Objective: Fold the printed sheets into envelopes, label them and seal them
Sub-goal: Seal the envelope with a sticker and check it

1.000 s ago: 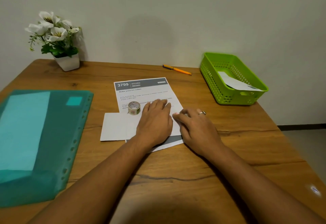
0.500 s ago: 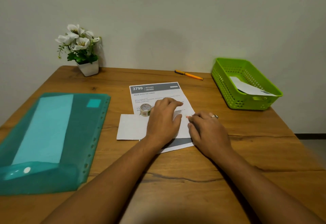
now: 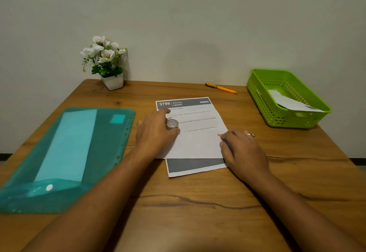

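Left hand (image 3: 155,132) grips the tape (image 3: 172,124) atop the sheet (image 3: 198,144); right hand (image 3: 244,149), fingers curled, pinches the sheet's edge

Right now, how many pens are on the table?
1. The orange pen lies at the far edge of the table, between the flower pot and the green basket. The teal folder could hide others.
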{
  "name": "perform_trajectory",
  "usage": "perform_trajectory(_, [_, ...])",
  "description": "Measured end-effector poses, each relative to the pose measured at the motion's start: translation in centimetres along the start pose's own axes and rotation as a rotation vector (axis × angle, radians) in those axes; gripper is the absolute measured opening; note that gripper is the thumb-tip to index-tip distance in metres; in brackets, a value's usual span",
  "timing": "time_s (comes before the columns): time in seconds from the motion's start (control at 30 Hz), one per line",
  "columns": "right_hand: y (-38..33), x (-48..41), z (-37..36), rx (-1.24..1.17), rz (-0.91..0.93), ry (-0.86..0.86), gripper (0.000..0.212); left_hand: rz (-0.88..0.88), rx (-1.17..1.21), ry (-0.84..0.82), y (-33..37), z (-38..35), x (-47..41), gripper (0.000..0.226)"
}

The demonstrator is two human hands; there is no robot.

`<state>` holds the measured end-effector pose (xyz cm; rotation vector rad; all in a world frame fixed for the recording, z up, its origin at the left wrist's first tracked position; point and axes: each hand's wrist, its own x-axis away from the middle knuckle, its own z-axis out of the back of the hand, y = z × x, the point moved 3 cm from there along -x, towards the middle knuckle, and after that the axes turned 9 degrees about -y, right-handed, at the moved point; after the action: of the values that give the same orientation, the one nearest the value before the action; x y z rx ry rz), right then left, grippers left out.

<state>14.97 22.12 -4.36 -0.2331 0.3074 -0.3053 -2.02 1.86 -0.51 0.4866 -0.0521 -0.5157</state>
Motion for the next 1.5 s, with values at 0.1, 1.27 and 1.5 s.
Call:
perform_trajectory(0.1, [0.0,0.0,0.0,-0.006,0.010,0.005,0.022,-0.002,0.096,0.003,0.3,-0.1,-1.6,0.062])
perform_trajectory(1.27, [-0.7,-0.4,0.0,0.105,0.002,-0.163,0.046,-0.492,-0.323,-0.361,5.9,-7.3,2.5,0.058])
perform_trajectory(1.5, [-0.6,-0.1,0.1,0.246,-0.126,-0.171,0.060,-0.479,-0.372,-0.370,6.1,-7.3,2.7,0.061])
